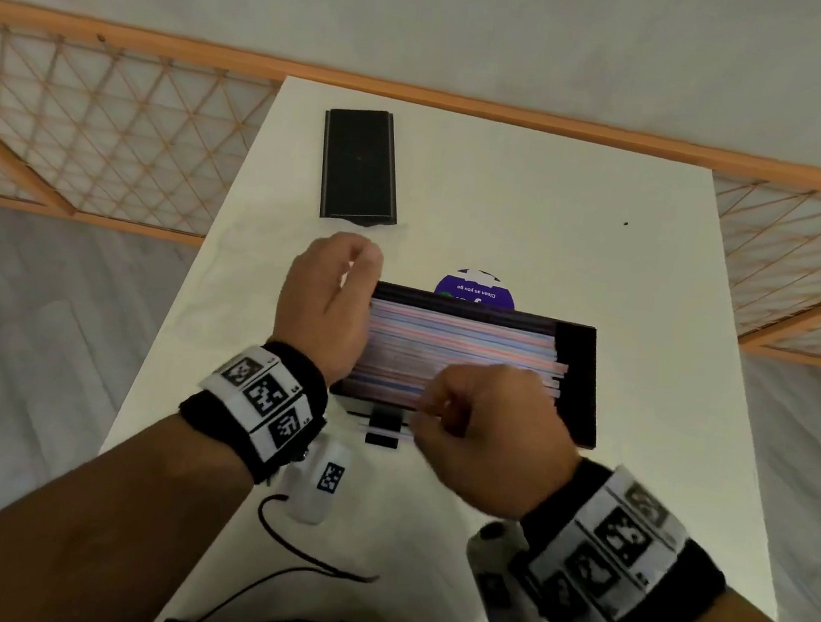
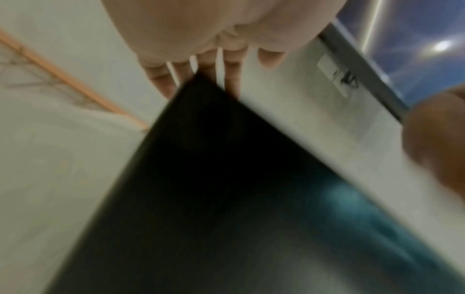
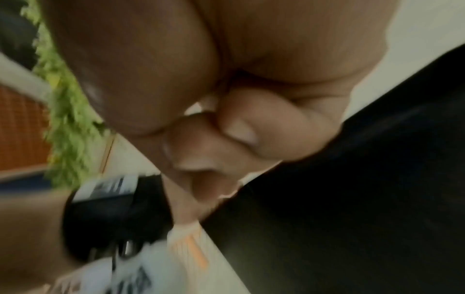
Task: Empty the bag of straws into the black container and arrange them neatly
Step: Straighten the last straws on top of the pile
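Note:
The black container (image 1: 579, 383) lies across the middle of the white table, filled with pink, blue and white straws (image 1: 457, 337) lying lengthwise. My left hand (image 1: 346, 272) stands at the container's left end, its straight fingers (image 2: 206, 67) touching the black wall (image 2: 214, 179). My right hand (image 1: 453, 409) is curled over the near side of the pile and pinches a few straws by the front wall. In the blurred right wrist view the curled fingers (image 3: 226, 139) sit against the container (image 3: 352, 199), with pale straw ends (image 3: 186, 242) below them. No bag is in view.
A flat black lid (image 1: 359, 165) lies at the far left of the table (image 1: 614, 232). A purple round label (image 1: 476, 288) shows behind the container. A small black-and-white piece (image 1: 383, 429) sits at its front edge. A black cable (image 1: 295, 555) trails near me. An orange lattice rail stands beyond.

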Tool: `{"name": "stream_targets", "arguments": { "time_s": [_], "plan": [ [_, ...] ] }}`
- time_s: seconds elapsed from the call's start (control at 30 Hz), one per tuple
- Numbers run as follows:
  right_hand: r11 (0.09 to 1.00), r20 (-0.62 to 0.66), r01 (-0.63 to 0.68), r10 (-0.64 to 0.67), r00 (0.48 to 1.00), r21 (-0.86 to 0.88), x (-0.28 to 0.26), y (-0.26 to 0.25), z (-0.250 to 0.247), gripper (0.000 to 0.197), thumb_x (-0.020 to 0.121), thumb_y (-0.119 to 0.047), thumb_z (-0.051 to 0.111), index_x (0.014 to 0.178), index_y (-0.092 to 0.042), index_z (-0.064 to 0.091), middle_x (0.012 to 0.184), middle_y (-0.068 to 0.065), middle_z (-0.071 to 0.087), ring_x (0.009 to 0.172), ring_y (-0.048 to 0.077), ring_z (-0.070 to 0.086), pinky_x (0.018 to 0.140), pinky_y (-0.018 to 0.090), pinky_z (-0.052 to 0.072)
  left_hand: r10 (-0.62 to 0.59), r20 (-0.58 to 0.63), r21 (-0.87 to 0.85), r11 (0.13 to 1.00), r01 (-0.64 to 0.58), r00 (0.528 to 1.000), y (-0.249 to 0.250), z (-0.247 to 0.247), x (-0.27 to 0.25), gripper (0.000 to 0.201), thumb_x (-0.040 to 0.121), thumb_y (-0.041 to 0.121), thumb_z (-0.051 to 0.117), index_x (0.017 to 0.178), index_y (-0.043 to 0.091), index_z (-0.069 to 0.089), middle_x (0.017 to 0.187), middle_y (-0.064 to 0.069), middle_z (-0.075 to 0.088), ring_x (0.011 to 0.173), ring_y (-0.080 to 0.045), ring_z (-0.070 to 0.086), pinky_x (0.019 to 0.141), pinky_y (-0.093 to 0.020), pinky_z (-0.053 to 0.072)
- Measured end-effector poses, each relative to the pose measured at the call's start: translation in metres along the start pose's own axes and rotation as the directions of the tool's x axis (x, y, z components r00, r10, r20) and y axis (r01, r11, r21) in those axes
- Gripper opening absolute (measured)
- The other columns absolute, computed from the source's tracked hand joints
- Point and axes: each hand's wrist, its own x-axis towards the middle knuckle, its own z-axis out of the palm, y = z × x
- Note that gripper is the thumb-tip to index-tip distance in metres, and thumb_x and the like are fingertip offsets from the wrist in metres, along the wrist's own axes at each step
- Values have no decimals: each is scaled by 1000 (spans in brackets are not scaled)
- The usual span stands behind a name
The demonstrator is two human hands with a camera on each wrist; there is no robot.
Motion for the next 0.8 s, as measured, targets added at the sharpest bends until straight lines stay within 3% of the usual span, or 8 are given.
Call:
{"name": "stream_targets", "arguments": {
  "time_s": [0.07, 0.2, 0.4, 0.53, 0.6, 0.7, 0.73, 0.8],
  "plan": [
    [946, 234, 32, 47, 971, -322, -6, 8, 31, 18, 91, -31, 59, 99, -18, 69, 91, 1, 72, 85, 22, 67, 80, 30, 53, 92, 133, 42, 994, -98, 987, -7, 9, -10, 47, 104, 32, 34, 106, 2, 69, 106, -14, 69, 93, 13, 54, 87, 3, 30],
    [796, 434, 60, 263, 862, -603, -3, 31, 71, 26, 97, -11, 43, 119, -7, 57, 115, 17, 67, 104, 38, 66, 82, 41, 51, -33, 210, 30, 999, 27, 977, -22, 14, -14, 64, 100, 52, 21, 133, 18, 65, 146, 1, 58, 133, -6, 48, 110, -15, 26],
    [733, 394, 99, 241, 887, -673, 3, 34, 75, 33, 96, -3, 39, 124, -2, 57, 115, 17, 68, 104, 40, 66, 86, 46, 53, -39, 224, -34, 998, 48, 974, -25, 14, -13, 69, 99, 60, 20, 131, 21, 67, 147, 6, 56, 135, -6, 49, 108, -8, 28],
    [769, 408, 125, 188, 893, -627, -11, 14, 43, 25, 95, -5, 40, 112, -7, 58, 106, 14, 70, 97, 37, 68, 75, 37, 47, -116, 164, -159, 977, 143, 980, -25, 1, -6, 79, 90, 72, 17, 127, 25, 69, 148, 9, 57, 137, -5, 47, 120, -30, 30],
    [759, 319, 124, 115, 941, -639, -19, -5, 16, 8, 84, -9, 62, 92, -11, 63, 79, 11, 70, 69, 33, 69, 55, 32, 39, -241, 122, -320, 909, 268, 963, -24, -8, 0, 71, 93, 69, 19, 120, 30, 73, 141, 12, 62, 135, -5, 51, 122, -39, 31],
    [758, 148, 9, 116, 982, -652, -17, -11, -10, 30, 48, -3, 79, 61, -15, 55, 43, 4, 51, 31, 28, 49, 39, 24, 25, -337, 132, -459, 813, 359, 932, -21, -13, 4, 64, 92, 67, 22, 107, 35, 76, 133, 10, 68, 130, -5, 56, 121, -42, 33],
    [741, 139, 19, 101, 985, -672, -11, -15, -15, 29, 50, -2, 77, 64, -14, 55, 46, 4, 53, 34, 29, 52, 41, 24, 26, -338, 137, -458, 812, 362, 931, -20, -12, 5, 64, 92, 68, 22, 105, 36, 76, 132, 10, 68, 130, -6, 56, 120, -42, 34],
    [723, 166, 42, 102, 981, -689, 8, -19, -17, 14, 77, -10, 66, 88, -15, 58, 73, 6, 65, 63, 31, 66, 52, 29, 34, -331, 150, -422, 831, 363, 932, -16, -9, 4, 66, 92, 68, 20, 108, 36, 75, 134, 10, 67, 131, -8, 55, 120, -40, 34]
  ]
}}
